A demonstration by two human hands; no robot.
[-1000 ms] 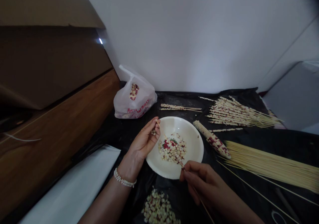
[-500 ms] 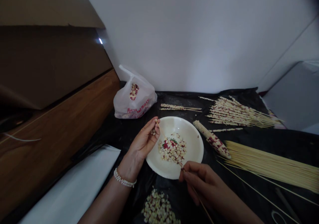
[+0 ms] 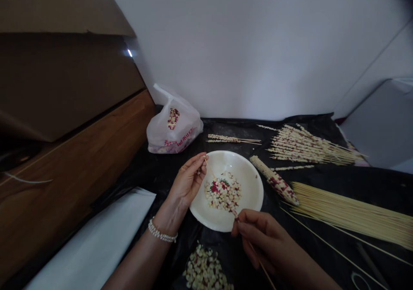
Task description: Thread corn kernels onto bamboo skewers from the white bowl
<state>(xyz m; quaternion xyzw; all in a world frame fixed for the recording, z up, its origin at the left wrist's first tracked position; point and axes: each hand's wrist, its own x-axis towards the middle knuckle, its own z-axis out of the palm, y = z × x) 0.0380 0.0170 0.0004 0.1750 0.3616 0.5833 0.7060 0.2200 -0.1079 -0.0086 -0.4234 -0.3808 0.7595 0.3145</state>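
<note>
My right hand [image 3: 258, 234] is closed around a thin bamboo skewer [image 3: 265, 273], low at the bowl's right front rim. The skewer slants up to the left over the bowl, and corn kernels appear threaded on it just past my fingers. Its far tip meets my left hand [image 3: 190, 178], where thumb and forefinger pinch a pale corn kernel [image 3: 204, 157]. More kernels seem tucked in the curled left fingers, mostly hidden. Below both hands sits a white bowl [image 3: 253, 191] with loose cream and dark-red kernels [image 3: 226, 195] over its printed bottom.
A corn cob [image 3: 277, 182], partly stripped, lies right of the bowl beside a bundle of bare skewers [image 3: 351, 212]. Filled skewers [image 3: 300, 146] are piled behind. A white plastic bag [image 3: 174, 126] stands back left. Kernel bits [image 3: 206, 268] lie in front on black sheeting [image 3: 135, 165].
My left fingertips have moved slightly right and are closed more tightly at the skewer's tip. My right hand has stayed nearly still.
</note>
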